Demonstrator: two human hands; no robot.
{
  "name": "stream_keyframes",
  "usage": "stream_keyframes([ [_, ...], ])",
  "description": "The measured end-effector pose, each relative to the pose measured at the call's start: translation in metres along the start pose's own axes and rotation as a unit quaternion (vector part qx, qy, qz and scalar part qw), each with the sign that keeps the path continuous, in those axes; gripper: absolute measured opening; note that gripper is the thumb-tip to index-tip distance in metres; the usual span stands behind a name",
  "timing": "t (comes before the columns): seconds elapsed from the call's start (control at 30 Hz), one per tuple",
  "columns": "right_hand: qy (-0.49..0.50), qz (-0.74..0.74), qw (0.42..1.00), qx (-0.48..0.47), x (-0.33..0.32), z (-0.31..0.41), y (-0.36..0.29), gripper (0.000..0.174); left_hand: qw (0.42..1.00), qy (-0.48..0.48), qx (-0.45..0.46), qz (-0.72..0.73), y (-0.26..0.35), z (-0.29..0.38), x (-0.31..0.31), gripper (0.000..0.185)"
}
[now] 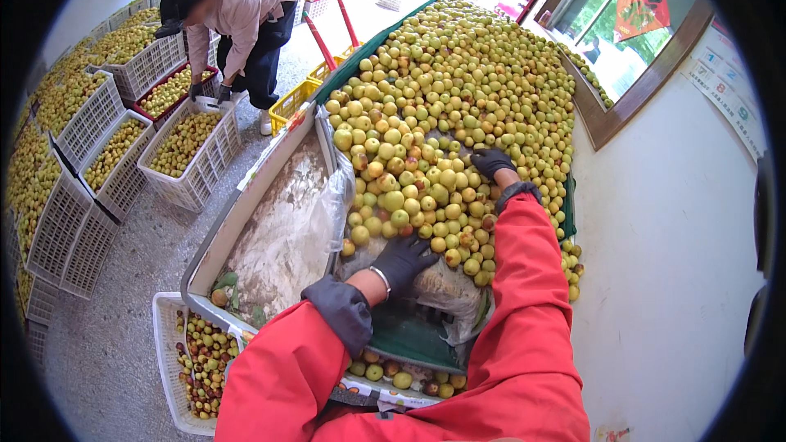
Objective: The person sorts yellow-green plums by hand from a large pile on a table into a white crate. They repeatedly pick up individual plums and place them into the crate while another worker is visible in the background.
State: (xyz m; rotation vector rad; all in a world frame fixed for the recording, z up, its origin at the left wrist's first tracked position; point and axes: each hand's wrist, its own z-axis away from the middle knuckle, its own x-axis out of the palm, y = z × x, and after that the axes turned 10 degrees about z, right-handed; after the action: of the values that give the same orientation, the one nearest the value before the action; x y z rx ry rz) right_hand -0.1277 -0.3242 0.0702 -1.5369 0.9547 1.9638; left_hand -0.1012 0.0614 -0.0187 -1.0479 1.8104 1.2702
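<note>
A big heap of yellow-green round fruits [442, 86], some with brown patches, fills the sorting table before me. My left hand [402, 264], in a dark glove with a metal bangle at the wrist, rests at the heap's near edge with its fingers spread against the fruits. Farther up, my right hand [491, 162], also gloved, reaches into the heap; its fingertips are partly hidden among the fruits, and whether it grips any cannot be told. Clear plastic sheeting [448, 288] lies below the left hand, and a row of fruits [402, 379] sits in a trough nearest my body.
A side tray [279, 227] with leaves and one fruit adjoins the table at left. A white crate [163, 344] of redder fruits stands below it. Another person [245, 18] bends over a plastic crate [212, 166] among stacked fruit crates. A wall and window frame [589, 120] border the right.
</note>
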Motion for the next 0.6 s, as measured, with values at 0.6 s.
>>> stream_keyframes([
  [0.6, 0.123, -0.159, 0.962, -0.185, -0.002, 0.201, 0.048, 0.046, 0.916, 0.350, -0.177, 0.084, -0.018, -0.018, -0.032, 0.039],
])
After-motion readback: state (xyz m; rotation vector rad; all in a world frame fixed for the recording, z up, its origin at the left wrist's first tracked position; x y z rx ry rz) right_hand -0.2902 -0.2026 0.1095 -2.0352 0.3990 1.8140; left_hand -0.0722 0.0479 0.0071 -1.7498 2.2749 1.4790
